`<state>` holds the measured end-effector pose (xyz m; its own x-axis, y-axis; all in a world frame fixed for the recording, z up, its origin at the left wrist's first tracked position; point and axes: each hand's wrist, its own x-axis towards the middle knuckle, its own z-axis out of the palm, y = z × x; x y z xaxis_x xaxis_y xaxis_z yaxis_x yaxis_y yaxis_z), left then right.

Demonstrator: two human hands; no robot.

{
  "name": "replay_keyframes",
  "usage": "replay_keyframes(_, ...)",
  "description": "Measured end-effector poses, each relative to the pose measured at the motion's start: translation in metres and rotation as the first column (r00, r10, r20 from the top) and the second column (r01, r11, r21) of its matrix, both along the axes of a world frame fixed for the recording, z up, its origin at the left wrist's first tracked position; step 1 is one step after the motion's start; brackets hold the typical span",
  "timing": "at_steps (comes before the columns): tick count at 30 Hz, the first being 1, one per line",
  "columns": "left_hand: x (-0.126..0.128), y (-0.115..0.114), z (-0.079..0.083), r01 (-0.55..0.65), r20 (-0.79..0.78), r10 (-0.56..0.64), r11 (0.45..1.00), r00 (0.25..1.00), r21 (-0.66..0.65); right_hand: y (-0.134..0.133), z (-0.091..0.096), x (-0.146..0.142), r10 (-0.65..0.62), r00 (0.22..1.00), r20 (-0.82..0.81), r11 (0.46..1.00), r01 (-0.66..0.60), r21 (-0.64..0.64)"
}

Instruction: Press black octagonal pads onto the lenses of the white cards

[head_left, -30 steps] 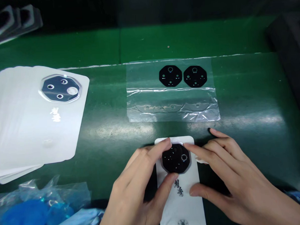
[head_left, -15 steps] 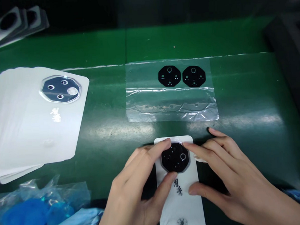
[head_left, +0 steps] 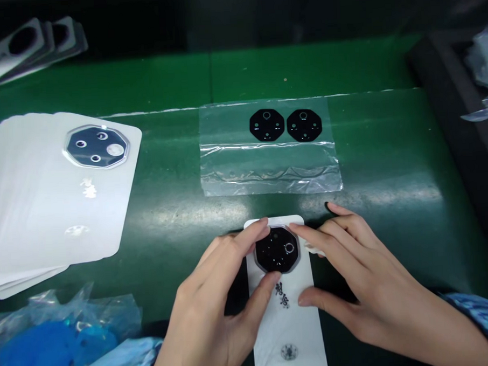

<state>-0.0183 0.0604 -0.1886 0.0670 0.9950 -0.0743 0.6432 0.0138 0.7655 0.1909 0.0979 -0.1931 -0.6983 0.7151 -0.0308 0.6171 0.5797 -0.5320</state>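
A white phone back cover with dark lettering lies at the bottom middle. On its upper end sits a black octagonal camera lens cover with a silver rim around it. My left hand spans the lens cover, index finger at its top edge and thumb at its bottom edge. My right hand rests its index fingertip at the upper right corner of the lens cover, and its thumb lies on the back cover's right side. Below the right fingers shows a small white scrap, mostly hidden, so I cannot tell what it is.
A clear plastic sheet on the green mat carries two more lens covers. Stacked white back covers lie at left, more behind. A bag with blue contents is at lower left, a dark tray at right.
The whole view has shifted slightly, so the hands and back cover appear a little further left and up. Both hands keep nearly the same hold on the lens cover and back cover.
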Motion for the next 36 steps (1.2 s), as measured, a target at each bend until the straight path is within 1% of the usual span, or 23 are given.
replay_keyframes(6,0.0005,0.0003,0.0006,0.014,-0.039,-0.014,1.000,0.999,0.010,0.0004,-0.0001,-0.0003,0.006,1.000,-0.006,1.000,-0.006,-0.013)
replay_keyframes(16,0.0001,0.0014,0.0028,0.031,-0.088,-0.029,0.999,0.996,0.022,-0.0003,0.0008,-0.0011,0.002,1.000,-0.018,1.000,-0.002,0.003)
replay_keyframes(26,0.0003,0.0040,0.0053,0.045,-0.076,-0.044,0.999,0.996,0.013,-0.0012,-0.0010,-0.0005,-0.004,1.000,-0.008,1.000,0.004,-0.004)
replay_keyframes(32,-0.0003,0.0034,0.0064,0.067,-0.095,-0.065,0.998,0.993,0.011,-0.0015,0.0002,-0.0008,0.002,1.000,-0.014,1.000,-0.002,0.007)
replay_keyframes(36,-0.0001,0.0046,0.0059,0.068,-0.081,-0.067,0.998,0.994,0.007,-0.0025,0.0007,-0.0008,0.011,0.999,-0.030,1.000,-0.010,0.023)
